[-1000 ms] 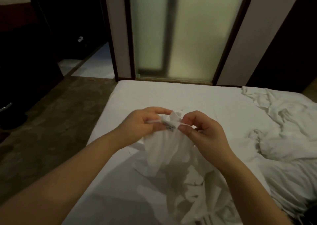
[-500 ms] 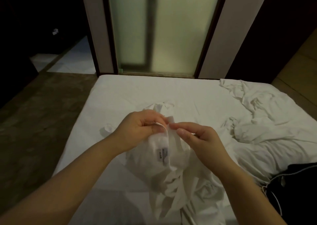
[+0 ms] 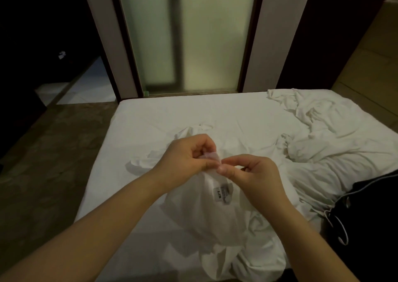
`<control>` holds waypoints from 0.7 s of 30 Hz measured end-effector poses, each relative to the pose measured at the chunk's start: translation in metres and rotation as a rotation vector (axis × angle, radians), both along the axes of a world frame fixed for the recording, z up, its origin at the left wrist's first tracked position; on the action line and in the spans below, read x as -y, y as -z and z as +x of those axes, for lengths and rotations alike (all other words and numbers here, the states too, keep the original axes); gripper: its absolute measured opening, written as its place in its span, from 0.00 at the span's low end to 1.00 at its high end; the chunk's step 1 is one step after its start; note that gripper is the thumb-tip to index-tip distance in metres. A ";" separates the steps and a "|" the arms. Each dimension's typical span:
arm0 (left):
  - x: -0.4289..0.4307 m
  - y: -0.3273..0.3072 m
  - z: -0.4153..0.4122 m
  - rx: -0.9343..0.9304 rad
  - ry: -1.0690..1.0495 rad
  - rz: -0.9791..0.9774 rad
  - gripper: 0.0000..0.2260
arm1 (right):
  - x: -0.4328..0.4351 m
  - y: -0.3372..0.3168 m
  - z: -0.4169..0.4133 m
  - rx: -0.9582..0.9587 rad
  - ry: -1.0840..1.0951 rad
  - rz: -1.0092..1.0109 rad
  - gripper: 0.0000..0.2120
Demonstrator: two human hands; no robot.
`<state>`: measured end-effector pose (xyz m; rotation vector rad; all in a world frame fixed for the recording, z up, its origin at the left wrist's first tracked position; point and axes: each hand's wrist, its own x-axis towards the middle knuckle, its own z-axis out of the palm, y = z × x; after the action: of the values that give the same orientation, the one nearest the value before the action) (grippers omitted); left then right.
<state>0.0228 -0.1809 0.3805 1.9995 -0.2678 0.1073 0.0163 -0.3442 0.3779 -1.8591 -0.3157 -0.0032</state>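
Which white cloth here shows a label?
The white fabric garment pinched by the left hand and right hand; the crumpled white sheet at right shows none.

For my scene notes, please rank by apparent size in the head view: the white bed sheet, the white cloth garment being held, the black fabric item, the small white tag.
1. White bed sheet.
2. White cloth garment and black fabric item: unsure, the black one is cut off.
3. Small white tag.

Beyond my left hand (image 3: 189, 154), bare mattress (image 3: 172, 114) lies open from ten to twelve o'clock, while a rumpled duvet (image 3: 336, 152) crowds two o'clock of my right hand (image 3: 256, 174), a black bundle (image 3: 377, 217) (the nearest obstacle) blocks four, and the white garment (image 3: 193, 213) that both pinch fills six.
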 end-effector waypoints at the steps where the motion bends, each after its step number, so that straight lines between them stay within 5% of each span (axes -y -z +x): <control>1: 0.001 0.000 0.003 -0.001 -0.012 0.000 0.11 | 0.000 0.000 0.001 0.005 0.004 -0.035 0.09; 10: -0.003 -0.015 0.051 0.128 0.160 0.127 0.16 | -0.017 -0.011 0.052 -0.154 -0.033 0.217 0.15; 16: -0.014 -0.010 0.101 0.083 0.134 -0.034 0.12 | -0.025 -0.020 0.099 0.279 0.312 -0.132 0.10; 21: -0.020 0.000 0.136 0.097 0.198 -0.067 0.08 | -0.015 -0.027 0.128 0.433 0.395 -0.303 0.12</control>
<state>0.1588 -0.1613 0.3804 1.8929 -0.5166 0.0860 0.1448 -0.3287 0.4049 -2.1876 -0.2490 -0.6672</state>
